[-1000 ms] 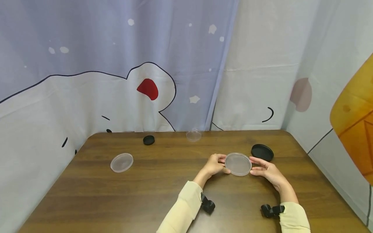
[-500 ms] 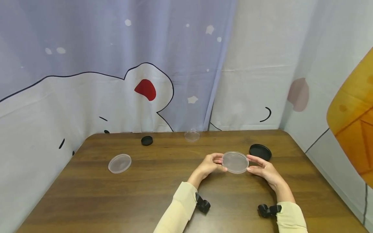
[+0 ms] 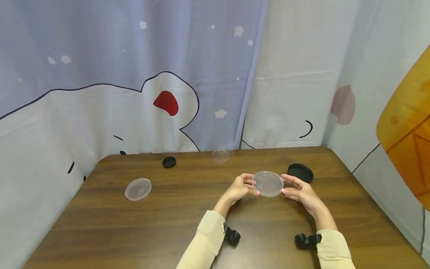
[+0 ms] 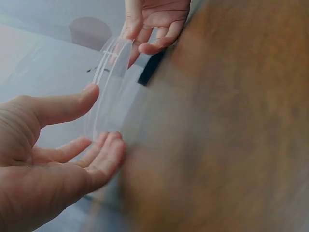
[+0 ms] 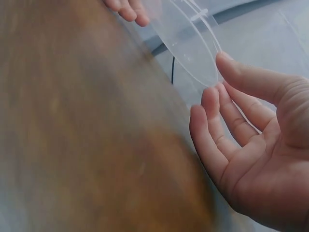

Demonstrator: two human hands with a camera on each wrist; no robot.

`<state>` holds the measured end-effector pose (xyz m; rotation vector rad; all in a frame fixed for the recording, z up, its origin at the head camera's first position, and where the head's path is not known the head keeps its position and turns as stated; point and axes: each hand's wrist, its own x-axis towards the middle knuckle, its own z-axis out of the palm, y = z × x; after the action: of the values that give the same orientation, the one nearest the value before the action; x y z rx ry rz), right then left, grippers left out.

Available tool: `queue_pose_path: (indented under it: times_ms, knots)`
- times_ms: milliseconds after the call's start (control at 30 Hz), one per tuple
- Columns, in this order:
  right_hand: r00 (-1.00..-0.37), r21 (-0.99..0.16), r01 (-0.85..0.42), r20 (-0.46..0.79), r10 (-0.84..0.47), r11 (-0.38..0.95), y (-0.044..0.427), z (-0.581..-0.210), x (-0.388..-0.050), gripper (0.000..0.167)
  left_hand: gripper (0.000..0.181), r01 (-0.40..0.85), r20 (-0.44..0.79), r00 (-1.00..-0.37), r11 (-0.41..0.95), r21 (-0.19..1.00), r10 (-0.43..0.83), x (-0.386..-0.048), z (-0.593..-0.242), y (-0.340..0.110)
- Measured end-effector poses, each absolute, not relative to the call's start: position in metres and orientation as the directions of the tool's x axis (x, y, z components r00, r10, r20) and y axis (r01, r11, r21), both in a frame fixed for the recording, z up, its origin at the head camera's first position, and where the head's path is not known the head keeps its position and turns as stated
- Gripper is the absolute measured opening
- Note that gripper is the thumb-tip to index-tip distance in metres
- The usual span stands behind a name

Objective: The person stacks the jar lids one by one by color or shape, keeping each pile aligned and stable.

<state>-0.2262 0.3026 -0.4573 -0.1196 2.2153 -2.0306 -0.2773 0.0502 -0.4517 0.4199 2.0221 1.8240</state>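
Note:
Both hands hold a clear round petri dish (image 3: pixel 267 184) by opposite sides of its rim, above the table's right half. My left hand (image 3: pixel 237 188) pinches its left edge between thumb and fingers. On the right edge, thumb and fingertips of my right hand (image 3: pixel 305 193) do the same. In the left wrist view the clear dish (image 4: pixel 108 82) appears edge-on, with a raised rim. The right wrist view catches part of the dish (image 5: pixel 188 41) between thumb and fingers. Just beyond my right hand lies a large black round dish (image 3: pixel 300 173).
On the brown wooden table (image 3: pixel 151 224), another clear round dish (image 3: pixel 138 189) lies at left. A small black round dish (image 3: pixel 169 162) and a small clear dish (image 3: pixel 220 155) are near the back edge. A printed curtain (image 3: pixel 218 74) hangs behind.
Both hands have carried the petri dish slightly left and away from me, their grip on its rim kept. The head view has shifted a little. The other dishes stay put.

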Motion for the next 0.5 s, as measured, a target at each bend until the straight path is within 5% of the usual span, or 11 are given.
queue_pose_path:
  times_ms: [500]
  knots:
    - [-0.960, -0.994, -0.105, 0.099, -0.263, 0.007, 0.253, -0.411, -0.224, 0.056, 0.062, 0.093, 0.029, -0.890, 0.120, 0.988, 0.455, -0.259, -0.392, -0.013]
